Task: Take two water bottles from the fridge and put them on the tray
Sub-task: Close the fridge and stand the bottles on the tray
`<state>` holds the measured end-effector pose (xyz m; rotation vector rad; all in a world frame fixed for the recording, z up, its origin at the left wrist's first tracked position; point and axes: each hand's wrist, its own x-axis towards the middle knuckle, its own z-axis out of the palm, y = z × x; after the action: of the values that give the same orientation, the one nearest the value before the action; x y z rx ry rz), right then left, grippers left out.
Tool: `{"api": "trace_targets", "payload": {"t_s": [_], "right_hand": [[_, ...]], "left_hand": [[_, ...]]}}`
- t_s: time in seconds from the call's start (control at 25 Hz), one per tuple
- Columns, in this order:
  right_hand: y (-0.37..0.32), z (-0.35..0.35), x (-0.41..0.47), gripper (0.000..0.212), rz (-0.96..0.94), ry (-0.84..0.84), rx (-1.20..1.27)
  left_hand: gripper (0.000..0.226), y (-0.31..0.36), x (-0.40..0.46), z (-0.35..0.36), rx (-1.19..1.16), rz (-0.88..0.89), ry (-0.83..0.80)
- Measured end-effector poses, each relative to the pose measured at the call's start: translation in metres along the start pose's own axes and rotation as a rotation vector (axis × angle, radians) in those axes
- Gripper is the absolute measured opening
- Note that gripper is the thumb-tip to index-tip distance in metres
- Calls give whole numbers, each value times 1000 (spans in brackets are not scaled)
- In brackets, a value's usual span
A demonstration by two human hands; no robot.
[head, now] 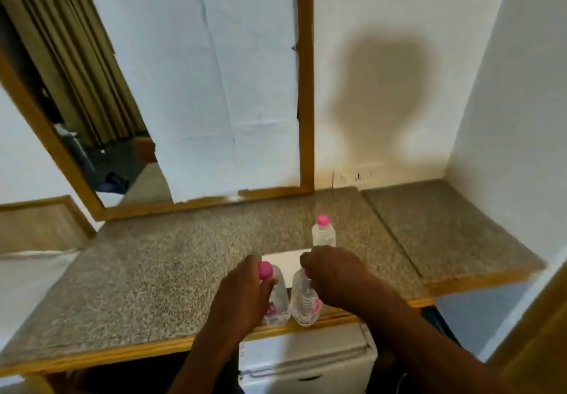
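Two clear water bottles with pink caps stand side by side near the counter's front edge. My left hand (242, 295) grips the left bottle (277, 301) around its neck, the pink cap showing above my fingers. My right hand (334, 274) covers the top of the right bottle (303, 301), hiding its cap. Just behind them lies a white tray (283, 260), mostly hidden by my hands. A third pink-capped bottle (323, 232) stands upright at the tray's far right corner. The white fridge (306, 360) sits under the counter, its door shut.
The speckled granite counter (153, 271) has a wooden front edge (107, 357). A wood-framed mirror (305, 87) covered with white paper leans behind it. White walls close the right side, with a lower counter section (445, 228) there.
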<state>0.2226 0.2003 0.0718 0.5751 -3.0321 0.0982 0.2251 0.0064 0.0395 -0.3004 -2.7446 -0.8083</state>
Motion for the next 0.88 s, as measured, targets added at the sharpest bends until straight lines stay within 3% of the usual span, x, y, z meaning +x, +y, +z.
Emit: {"api": "trace_targets", "payload": {"t_s": [0.28,0.56,0.88], "right_hand": [[16,-65,83,23,108,40,-25],[43,-19,144,31,146,-61,-263],[61,19,162,29,155,-145,-222]], "left_hand": [[23,26,107,-22,2,53,39],[23,-14,163,30,-2,76,-159],[12,-32,167,69,26,86,-255]]}}
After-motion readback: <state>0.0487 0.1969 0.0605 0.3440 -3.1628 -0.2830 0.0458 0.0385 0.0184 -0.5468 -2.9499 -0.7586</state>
